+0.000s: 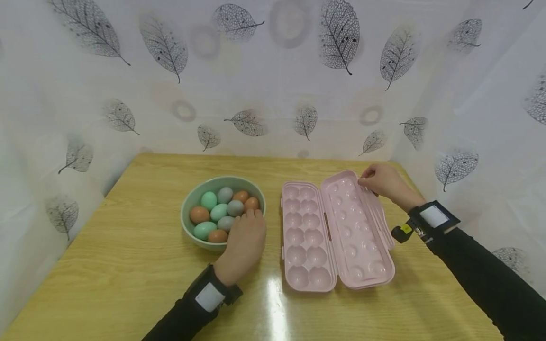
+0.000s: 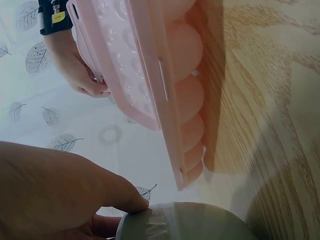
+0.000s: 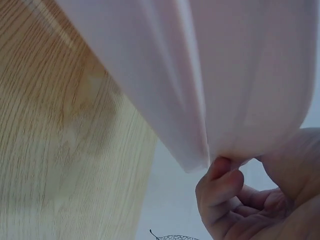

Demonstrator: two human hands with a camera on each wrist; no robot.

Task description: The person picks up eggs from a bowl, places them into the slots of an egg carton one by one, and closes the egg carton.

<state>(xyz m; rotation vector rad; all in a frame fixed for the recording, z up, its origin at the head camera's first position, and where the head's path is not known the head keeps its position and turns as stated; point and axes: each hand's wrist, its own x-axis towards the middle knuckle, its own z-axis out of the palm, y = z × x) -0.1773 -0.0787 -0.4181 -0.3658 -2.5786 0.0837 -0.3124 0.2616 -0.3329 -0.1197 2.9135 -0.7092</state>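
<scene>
Two hands [image 1: 246,234] [image 1: 386,182] partly hide bowl [image 1: 190,235] and carton [image 1: 313,237] before leaf-printed sheeting [image 1: 264,90].

The bowl [image 1: 200,242] is pale green, with plain brown, mint-green and grey eggs [image 1: 219,212] inside it, a pale pink egg carton [image 1: 337,232] beside it, a yellow-brown wood-grained bench [image 1: 128,260] under it, and behind it a white sheet [image 1: 273,61] printed with dark veined leaves [image 1: 340,35] and faint greyish rings [image 1: 291,21].

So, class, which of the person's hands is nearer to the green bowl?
Left. The left hand is at the green bowl, over its near right rim; the right hand is farther off to the right, pinching the pink lid.
</scene>
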